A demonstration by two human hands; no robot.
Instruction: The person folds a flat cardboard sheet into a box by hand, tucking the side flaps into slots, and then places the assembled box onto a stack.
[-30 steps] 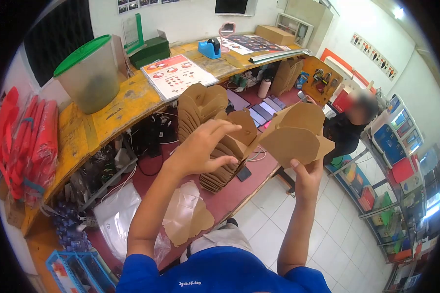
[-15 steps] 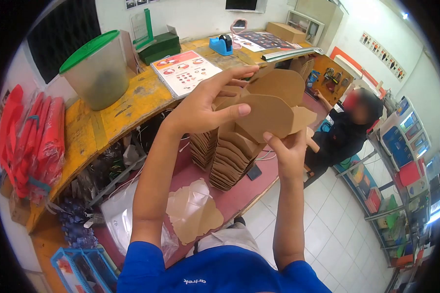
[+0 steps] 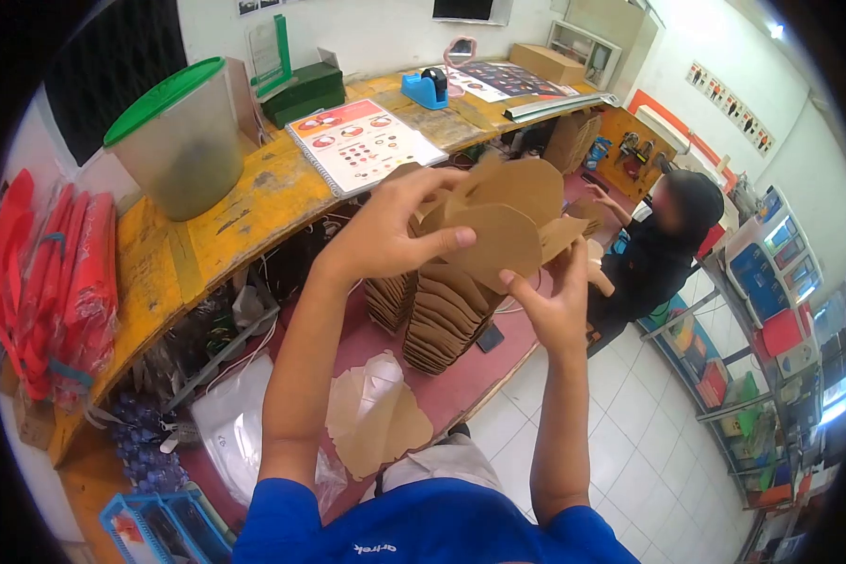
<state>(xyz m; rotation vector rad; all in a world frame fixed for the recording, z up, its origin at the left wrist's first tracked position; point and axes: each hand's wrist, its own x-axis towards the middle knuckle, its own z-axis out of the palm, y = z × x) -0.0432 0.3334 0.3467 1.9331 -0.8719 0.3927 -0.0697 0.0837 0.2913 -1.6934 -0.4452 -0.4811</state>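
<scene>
Head view: the person's left hand and right hand both hold one kraft paper box, raised in front of the chest, above the red bench.

Left hand: fingers curled over the top flaps, thumb pressed flat on the front flap; a firm, part-closed grip.

Right hand: half open, thumb and fingertips pinching the box's lower edge from beneath.

Directly below the box stands a stack of nested boxes, with a second stack just beside it; a flat cardboard blank lies nearer the person, partly over a clear plastic bag.

Against one second ago: the box was then held out to the right by the right hand alone, flaps spread; the left hand was at the stack.

Against half a second ago: the flaps now sit closer together; the box is slightly lower.

On the yellow counter: a green-lidded tub, a spiral-bound menu, a blue tape dispenser.

A seated co-worker is beyond the bench, well apart.
</scene>
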